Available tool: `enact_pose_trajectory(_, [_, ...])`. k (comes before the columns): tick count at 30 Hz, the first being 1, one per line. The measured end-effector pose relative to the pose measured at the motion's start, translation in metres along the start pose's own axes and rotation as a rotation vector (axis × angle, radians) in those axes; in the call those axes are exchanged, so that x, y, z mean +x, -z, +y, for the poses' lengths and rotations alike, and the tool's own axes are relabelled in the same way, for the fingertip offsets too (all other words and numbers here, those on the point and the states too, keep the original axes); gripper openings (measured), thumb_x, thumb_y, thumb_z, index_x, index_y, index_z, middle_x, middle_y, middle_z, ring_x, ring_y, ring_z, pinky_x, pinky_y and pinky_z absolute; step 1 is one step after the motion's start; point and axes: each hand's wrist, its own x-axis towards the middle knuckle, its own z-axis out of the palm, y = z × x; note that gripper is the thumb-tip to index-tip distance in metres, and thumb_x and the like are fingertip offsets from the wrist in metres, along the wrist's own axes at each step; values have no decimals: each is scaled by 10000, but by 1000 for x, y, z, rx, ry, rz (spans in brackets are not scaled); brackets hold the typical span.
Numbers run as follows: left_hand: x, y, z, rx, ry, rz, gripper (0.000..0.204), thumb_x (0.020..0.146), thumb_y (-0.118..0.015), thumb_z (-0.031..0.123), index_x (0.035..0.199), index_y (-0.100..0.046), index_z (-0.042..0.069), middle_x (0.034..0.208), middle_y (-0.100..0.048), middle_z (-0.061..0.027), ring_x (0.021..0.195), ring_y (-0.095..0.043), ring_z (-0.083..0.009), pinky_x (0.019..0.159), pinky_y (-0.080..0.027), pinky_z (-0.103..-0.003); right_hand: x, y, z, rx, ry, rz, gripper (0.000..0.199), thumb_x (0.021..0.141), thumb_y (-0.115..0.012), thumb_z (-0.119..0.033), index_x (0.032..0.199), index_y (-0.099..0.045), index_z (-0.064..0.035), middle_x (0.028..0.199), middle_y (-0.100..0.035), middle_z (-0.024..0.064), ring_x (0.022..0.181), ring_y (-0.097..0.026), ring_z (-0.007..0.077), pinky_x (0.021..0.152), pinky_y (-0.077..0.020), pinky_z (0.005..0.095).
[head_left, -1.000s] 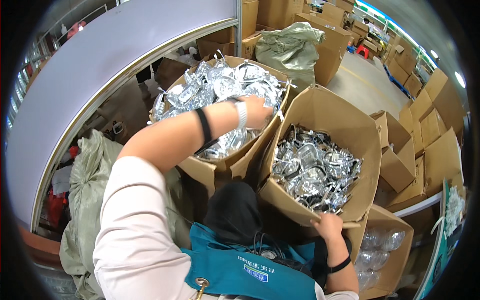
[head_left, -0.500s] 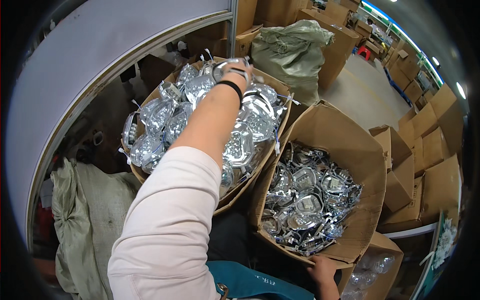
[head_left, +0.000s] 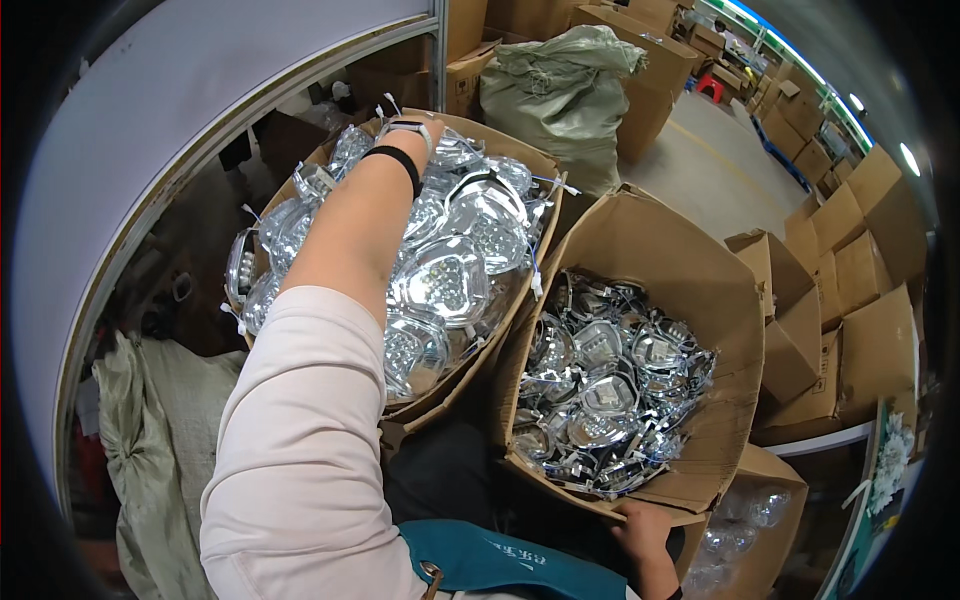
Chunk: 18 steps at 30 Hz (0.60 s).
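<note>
My left arm reaches across to a cardboard box [head_left: 545, 165] heaped with shiny clear-and-silver lamp units [head_left: 445, 280], which trail short wires with white plugs. My left hand [head_left: 428, 124] is down among the units at the box's far side; its fingers are hidden behind the hand and wrist. Lower right, my right hand [head_left: 645, 532] is closed on the near rim of a second cardboard box [head_left: 690, 240]. Inside that box lie many smaller silvery lamp parts [head_left: 605, 395] with wires.
A tied green woven sack [head_left: 560, 100] stands behind the boxes, another sack [head_left: 170, 430] at left. A white panel [head_left: 200, 110] rises on the left. Open cartons [head_left: 860, 320] stack up on the right. Clear plastic pieces [head_left: 735, 540] fill a low box near my right hand.
My left hand has shifted left and lower among the lamp units; it was blurred by motion before. My right hand stays on the box rim. The whole view has shifted slightly.
</note>
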Motion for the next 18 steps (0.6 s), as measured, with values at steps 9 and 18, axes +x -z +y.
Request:
enact_pose_trajectory(9, [5, -4, -24, -299, 463, 271, 373, 921, -516, 159, 1287, -540, 93, 1228, -623, -162, 1135, -602, -344, 998, -433, -509, 4, 1, 1, -22, -3, -41, 333, 678, -785, -331, 981, -708, -215, 877, -695, 40, 842, -665, 263, 720, -511, 390])
enact_pose_trajectory(18, [-20, -1, -1, -128, -166, -126, 464, 869, -586, 262, 1265, -578, 20, 1202, -628, -210, 1099, -612, -360, 980, -462, -442, 9, -4, 3, 23, 11, 11, 271, 691, -772, -343, 904, -715, -187, 824, -689, 67, 804, -664, 281, 696, -514, 410])
